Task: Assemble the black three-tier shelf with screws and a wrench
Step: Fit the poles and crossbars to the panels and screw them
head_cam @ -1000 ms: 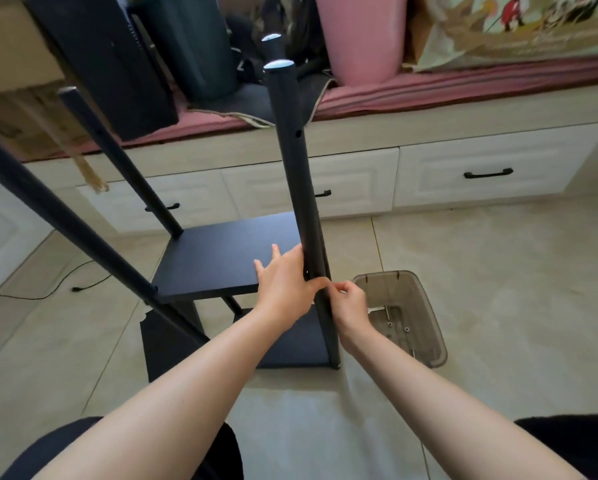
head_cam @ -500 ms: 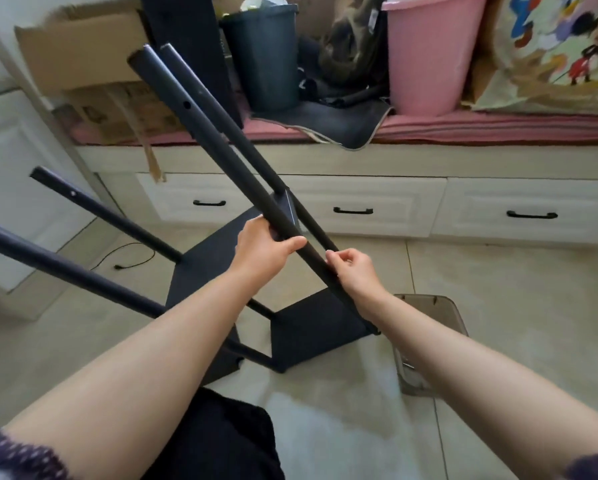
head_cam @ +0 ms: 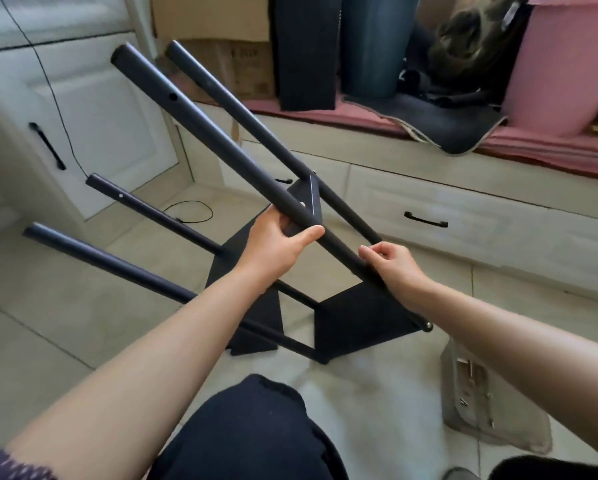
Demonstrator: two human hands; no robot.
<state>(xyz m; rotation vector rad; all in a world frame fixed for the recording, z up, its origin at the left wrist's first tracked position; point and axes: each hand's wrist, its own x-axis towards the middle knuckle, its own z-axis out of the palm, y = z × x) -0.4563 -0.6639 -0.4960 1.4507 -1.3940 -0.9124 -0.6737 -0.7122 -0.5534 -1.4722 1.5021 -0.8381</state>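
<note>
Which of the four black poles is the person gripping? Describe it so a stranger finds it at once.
Start at the black shelf frame tipped over on the tiled floor, its four poles pointing up and left. The gripped pole is the thickest-looking, nearest the camera. It alone has the left hand wrapped round its middle and the right hand pinching it lower down, and it shows a screw hole near its top.
</note>
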